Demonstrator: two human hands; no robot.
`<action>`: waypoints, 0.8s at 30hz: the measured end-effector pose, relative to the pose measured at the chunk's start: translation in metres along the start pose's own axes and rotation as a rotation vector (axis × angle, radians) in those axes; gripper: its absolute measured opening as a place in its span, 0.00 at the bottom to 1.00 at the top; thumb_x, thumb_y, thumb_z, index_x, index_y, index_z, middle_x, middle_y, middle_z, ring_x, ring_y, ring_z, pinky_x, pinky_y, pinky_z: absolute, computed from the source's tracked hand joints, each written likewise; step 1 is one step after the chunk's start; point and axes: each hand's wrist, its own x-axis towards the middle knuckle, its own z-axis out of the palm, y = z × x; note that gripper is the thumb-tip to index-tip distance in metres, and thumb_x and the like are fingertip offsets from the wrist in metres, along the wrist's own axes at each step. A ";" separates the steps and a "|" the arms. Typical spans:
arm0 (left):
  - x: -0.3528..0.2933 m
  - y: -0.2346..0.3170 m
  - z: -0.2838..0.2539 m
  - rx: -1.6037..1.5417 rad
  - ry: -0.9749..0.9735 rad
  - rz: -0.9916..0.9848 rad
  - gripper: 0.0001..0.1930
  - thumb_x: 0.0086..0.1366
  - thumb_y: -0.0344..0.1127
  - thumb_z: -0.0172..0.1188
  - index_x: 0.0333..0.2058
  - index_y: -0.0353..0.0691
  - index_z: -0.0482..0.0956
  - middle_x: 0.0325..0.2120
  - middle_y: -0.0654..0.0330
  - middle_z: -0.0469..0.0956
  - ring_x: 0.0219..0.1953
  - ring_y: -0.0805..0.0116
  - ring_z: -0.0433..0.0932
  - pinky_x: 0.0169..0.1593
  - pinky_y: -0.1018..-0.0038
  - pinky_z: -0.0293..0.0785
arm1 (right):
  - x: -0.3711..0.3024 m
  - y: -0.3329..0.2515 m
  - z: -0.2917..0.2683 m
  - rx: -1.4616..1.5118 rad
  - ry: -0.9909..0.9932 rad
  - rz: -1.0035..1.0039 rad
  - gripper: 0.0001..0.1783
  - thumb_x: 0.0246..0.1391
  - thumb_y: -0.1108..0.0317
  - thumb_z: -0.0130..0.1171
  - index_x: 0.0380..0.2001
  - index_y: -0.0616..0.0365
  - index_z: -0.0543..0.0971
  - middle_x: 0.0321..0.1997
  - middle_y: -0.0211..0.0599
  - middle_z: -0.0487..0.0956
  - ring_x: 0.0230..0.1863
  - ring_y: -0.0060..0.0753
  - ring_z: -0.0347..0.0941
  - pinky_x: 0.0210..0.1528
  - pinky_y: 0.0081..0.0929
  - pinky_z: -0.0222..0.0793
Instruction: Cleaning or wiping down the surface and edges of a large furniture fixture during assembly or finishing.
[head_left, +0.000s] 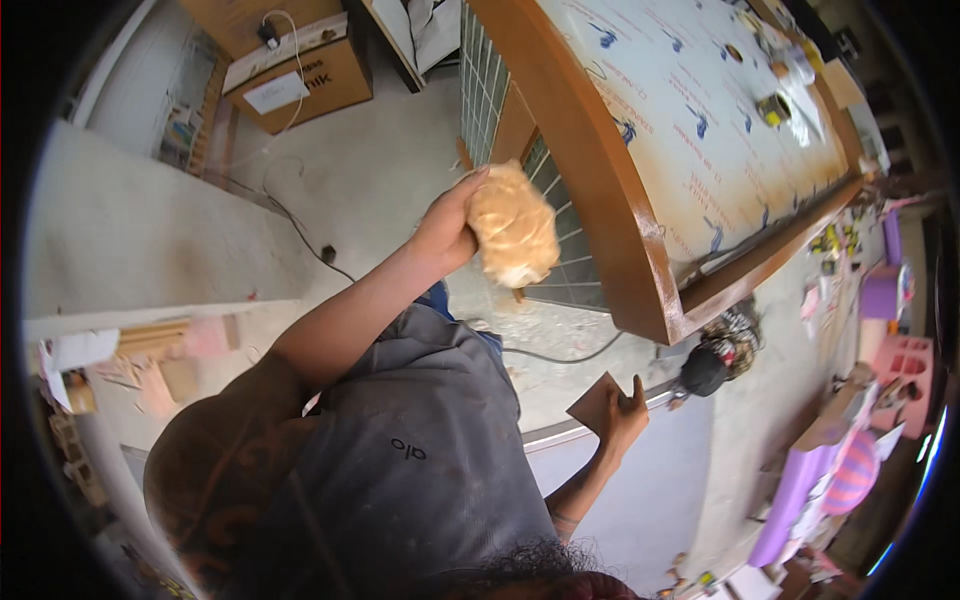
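Left hand [447, 225] closed on a tan wad [513, 225], right hand [622, 425] gripping a brown sheet [596, 402]
The wad is out ahead of the grey shirt [400, 480], near the brown rim [600, 165] of a table, contact impossible to tell; the sheet is lower right, below the table's corner; farther off, a tin [772, 109] on the film [690, 150], a crouching person [737, 340], a cardboard box [335, 88] upper left

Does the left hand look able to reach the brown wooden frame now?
Probably yes: the left hand holds a tan cloth near the wooden frame, and nothing else seems in the way.
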 end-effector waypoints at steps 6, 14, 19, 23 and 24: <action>0.024 -0.074 0.045 0.481 -0.044 0.169 0.29 0.78 0.56 0.43 0.62 0.37 0.65 0.51 0.59 0.75 0.48 0.76 0.75 0.51 0.72 0.73 | 0.010 -0.010 -0.021 -0.091 -0.051 -0.054 0.29 0.49 0.61 0.67 0.56 0.59 0.80 0.27 0.49 0.84 0.28 0.36 0.84 0.35 0.35 0.77; 0.045 -0.158 0.059 0.942 -0.127 0.924 0.37 0.78 0.46 0.41 0.73 0.31 0.35 0.74 0.38 0.30 0.76 0.41 0.24 0.75 0.55 0.28 | -0.002 -0.009 0.006 -0.114 -0.217 0.042 0.30 0.45 0.62 0.69 0.54 0.58 0.82 0.33 0.50 0.87 0.37 0.36 0.85 0.44 0.33 0.78; 0.133 -0.053 0.062 0.836 -0.180 0.929 0.35 0.77 0.47 0.42 0.71 0.29 0.43 0.72 0.33 0.37 0.76 0.37 0.33 0.75 0.54 0.35 | -0.011 0.006 0.003 -0.238 -0.237 0.052 0.28 0.47 0.63 0.69 0.54 0.55 0.82 0.36 0.51 0.86 0.39 0.42 0.86 0.43 0.36 0.80; 0.064 -0.147 0.065 0.920 -0.095 1.068 0.41 0.74 0.48 0.49 0.73 0.32 0.41 0.74 0.36 0.33 0.76 0.35 0.29 0.75 0.50 0.30 | -0.010 0.019 0.011 -0.273 -0.259 0.071 0.29 0.46 0.61 0.70 0.55 0.52 0.82 0.37 0.52 0.86 0.41 0.46 0.85 0.44 0.36 0.80; 0.033 -0.180 0.058 0.943 -0.202 0.981 0.42 0.73 0.47 0.51 0.73 0.32 0.40 0.74 0.37 0.31 0.76 0.35 0.28 0.75 0.48 0.28 | -0.009 0.012 0.014 -0.258 -0.300 0.069 0.28 0.47 0.61 0.68 0.54 0.52 0.82 0.36 0.53 0.86 0.40 0.47 0.85 0.44 0.38 0.79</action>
